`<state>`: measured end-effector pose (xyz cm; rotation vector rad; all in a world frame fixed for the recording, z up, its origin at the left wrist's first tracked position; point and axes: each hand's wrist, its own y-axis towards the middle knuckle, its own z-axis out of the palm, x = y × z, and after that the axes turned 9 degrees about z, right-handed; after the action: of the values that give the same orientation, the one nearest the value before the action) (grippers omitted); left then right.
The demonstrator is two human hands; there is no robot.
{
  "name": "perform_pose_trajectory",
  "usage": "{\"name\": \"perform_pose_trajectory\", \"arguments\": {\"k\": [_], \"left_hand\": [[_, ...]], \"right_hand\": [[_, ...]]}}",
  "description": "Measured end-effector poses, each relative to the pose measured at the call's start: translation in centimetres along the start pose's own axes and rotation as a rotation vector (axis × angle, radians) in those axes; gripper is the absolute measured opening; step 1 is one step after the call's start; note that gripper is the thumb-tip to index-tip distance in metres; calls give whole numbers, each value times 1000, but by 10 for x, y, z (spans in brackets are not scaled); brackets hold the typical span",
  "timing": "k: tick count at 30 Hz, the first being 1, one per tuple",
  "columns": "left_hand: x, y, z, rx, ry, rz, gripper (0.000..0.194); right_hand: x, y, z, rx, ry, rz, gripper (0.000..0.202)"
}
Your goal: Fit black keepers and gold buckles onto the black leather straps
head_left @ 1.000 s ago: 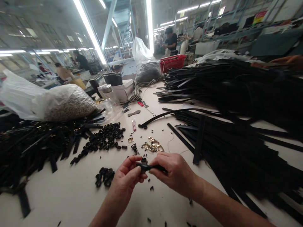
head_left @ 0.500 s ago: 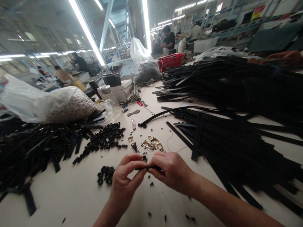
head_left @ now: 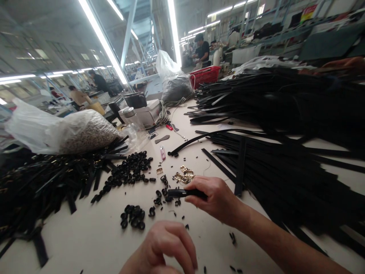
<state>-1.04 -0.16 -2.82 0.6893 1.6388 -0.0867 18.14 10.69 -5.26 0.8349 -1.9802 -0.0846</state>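
My right hand [head_left: 215, 196] is closed around a short black strap end [head_left: 176, 193], which points left above the table. A small pale glint shows on the strap; the rest of it is hidden in my palm. Lower down, my left hand [head_left: 167, 247] hangs loosely curled, its fingers bent downward, with nothing seen in them; the thumb is partly cut off by the bottom edge. Just beyond my right hand lie several gold-coloured buckles [head_left: 184, 174]. Small black loops [head_left: 134, 217] sit in a cluster beyond my left hand, with more loops [head_left: 159, 198] near the strap end.
A larger heap of black loops [head_left: 131, 167] lies left of centre. Black straps are piled at left [head_left: 57, 179] and right [head_left: 279, 171]. Farther back are a pink-handled cutter [head_left: 162, 153], a glass jar [head_left: 132, 118], a filled plastic bag [head_left: 88, 131] and a red basket [head_left: 205, 76].
My left hand has let go of the black strap piece and moved down toward me. My right hand still holds the piece, now turned so more of it shows.
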Motion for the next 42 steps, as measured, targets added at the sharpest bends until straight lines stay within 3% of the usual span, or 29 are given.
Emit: {"name": "perform_pose_trajectory", "arguments": {"k": [1, 3, 9, 13, 32, 35, 38, 42], "left_hand": [[-2, -1, 3, 84, -15, -64, 40], [1, -1, 7, 116, 40, -170, 45], [22, 6, -11, -162, 288, -273, 40], [21, 6, -21, -317, 274, -255, 37], [29, 5, -17, -581, 56, -277, 33], [28, 7, -15, -691, 41, -286, 28], [29, 7, -14, -649, 57, -303, 29], [33, 6, -12, -675, -31, -341, 27]], "right_hand": [[0, 0, 0, 2, 13, -4, 13], [1, -1, 1, 10, 41, -16, 14], [4, -2, 3, 40, 112, -31, 16], [7, -1, 2, 49, 115, -28, 13], [4, -2, 1, 93, -19, -80, 19], [4, -1, 0, 146, -67, -95, 23], [6, -1, 1, 228, -84, -73, 30], [11, 0, 0, 445, 31, 160, 23]]}}
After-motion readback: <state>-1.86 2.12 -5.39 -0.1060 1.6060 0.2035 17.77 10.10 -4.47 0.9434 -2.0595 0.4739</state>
